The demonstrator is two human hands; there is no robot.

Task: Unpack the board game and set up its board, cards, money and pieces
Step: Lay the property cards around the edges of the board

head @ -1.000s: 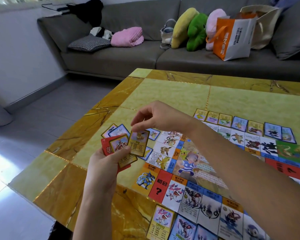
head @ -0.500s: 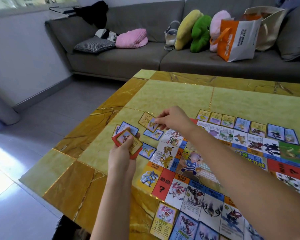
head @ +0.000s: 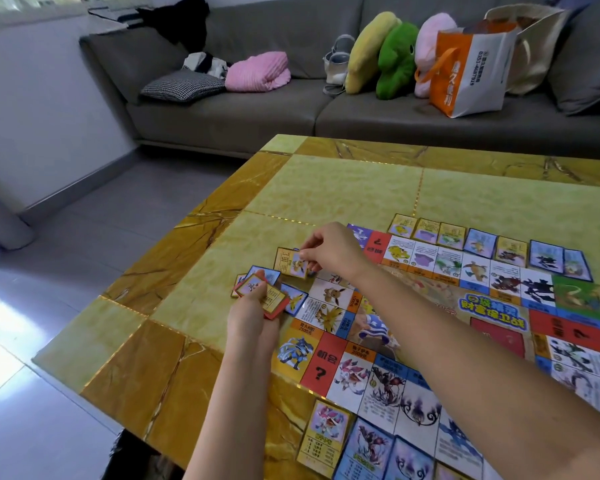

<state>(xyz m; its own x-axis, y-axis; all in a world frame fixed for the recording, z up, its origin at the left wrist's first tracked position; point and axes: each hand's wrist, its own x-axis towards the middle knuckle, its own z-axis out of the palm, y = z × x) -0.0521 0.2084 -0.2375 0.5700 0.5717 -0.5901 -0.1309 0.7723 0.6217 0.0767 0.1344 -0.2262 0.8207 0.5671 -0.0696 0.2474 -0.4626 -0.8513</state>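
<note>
**A:** Head view: the right hand [head: 329,251] pinches a yellow-bordered card [head: 291,264] between thumb and fingertips, just off the game board's [head: 430,306] left edge, near its far corner.

**B:** And the left hand [head: 253,317]?

**A:** Curled round a small card stack [head: 265,295], thumb on top, beside that same left edge. A row of cards [head: 426,232] lines the board's far edge on the table [head: 326,188].

Saw the board [head: 444,296] on the table [head: 343,188], lower right.
Noted a far card row [head: 478,241] behind it at centre right, near cards [head: 326,441] before it at bottom, card stack [head: 275,300] and single card [head: 291,263] at its left corner, sofa [head: 239,112] behind across the top.
</note>
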